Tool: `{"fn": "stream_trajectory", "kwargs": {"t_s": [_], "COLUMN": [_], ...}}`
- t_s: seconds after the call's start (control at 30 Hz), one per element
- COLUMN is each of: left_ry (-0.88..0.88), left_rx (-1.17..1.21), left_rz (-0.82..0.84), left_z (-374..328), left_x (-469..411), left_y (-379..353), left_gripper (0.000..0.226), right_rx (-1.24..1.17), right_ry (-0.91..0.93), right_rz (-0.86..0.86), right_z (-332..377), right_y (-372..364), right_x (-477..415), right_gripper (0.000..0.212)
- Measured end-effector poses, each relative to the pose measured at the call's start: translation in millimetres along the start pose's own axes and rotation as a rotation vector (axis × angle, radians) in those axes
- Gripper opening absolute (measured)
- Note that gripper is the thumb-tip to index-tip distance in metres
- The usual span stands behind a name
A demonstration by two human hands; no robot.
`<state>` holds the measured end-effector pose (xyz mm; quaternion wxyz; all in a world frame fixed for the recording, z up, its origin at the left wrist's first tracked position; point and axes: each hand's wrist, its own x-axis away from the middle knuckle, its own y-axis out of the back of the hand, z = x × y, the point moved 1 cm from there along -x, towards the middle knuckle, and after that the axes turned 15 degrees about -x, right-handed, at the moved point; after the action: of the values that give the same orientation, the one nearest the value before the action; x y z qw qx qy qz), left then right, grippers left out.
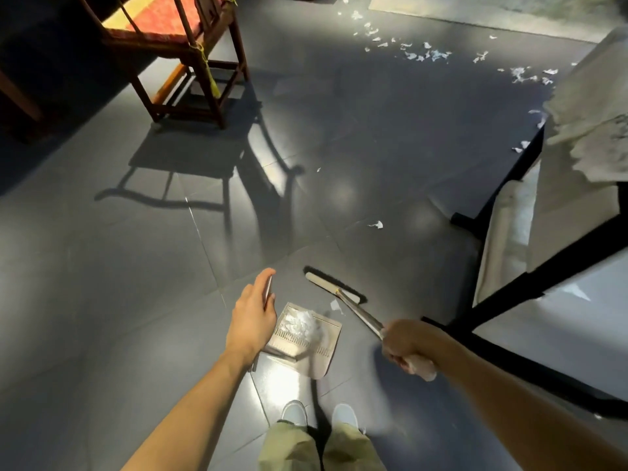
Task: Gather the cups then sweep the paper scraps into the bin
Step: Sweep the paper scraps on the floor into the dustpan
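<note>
A grey long-handled dustpan (321, 355) stands on the floor just in front of my feet, with a pile of white paper scraps (300, 322) inside it. My left hand (253, 311) holds the thin metal handle of the dustpan. My right hand (407, 348) grips the broom handle, and the flat broom head (334, 288) rests on the floor just beyond the pan. One scrap (334, 305) lies between broom and pan and another scrap (375, 225) farther out. Several loose scraps (424, 56) are scattered at the far right. No cups are in view.
A dark wooden chair (176, 45) with a red cushion stands at the far left. A black-framed table (509, 294) draped with pale cloth (594, 130) fills the right side, with scraps near its leg. The floor is glossy grey tile.
</note>
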<state>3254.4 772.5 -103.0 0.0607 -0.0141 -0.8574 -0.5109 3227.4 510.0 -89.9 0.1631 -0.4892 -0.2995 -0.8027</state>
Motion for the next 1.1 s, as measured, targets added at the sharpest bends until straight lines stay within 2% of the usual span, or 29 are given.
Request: {"fn": "stream_trajectory", "kwargs": {"t_s": [0.07, 0.1, 0.3, 0.4, 0.8, 0.97, 1.1], "left_ry": [-0.006, -0.010, -0.071, -0.120, -0.254, -0.287, -0.316], "left_rx": [0.020, 0.024, 0.009, 0.012, 0.017, -0.025, -0.038], "left_rz": [0.005, 0.003, 0.042, 0.067, 0.100, 0.122, 0.138], "left_z": [-4.8, -6.0, 2.2, 8.1, -31.1, -69.1, -96.4], "left_x": [-11.8, -18.0, -52.8, -67.8, -185.2, -259.9, -312.1], "left_y": [0.8, 1.7, 12.2, 16.8, 18.2, 8.0, 0.9], "left_gripper": [0.040, 0.039, 0.036, 0.035, 0.039, 0.040, 0.041], "right_rx": [0.071, 0.028, -0.465, -0.590, -0.927, -1.020, -0.955], "right_ry": [-0.022, -0.050, -0.246, -0.287, -0.124, -0.126, -0.123], "right_rz": [0.011, 0.040, 0.171, 0.166, -0.036, -0.090, -0.172], "right_z": [7.6, 12.9, 33.2, 33.3, 58.5, 84.4, 94.0], "right_y": [-7.8, -6.4, 38.3, 52.4, 165.9, 219.8, 260.9], "right_x": [13.8, 20.3, 57.0, 67.6, 11.7, -44.1, -87.4], "right_gripper": [0.011, 0.017, 0.049, 0.057, 0.037, 0.006, 0.007]}}
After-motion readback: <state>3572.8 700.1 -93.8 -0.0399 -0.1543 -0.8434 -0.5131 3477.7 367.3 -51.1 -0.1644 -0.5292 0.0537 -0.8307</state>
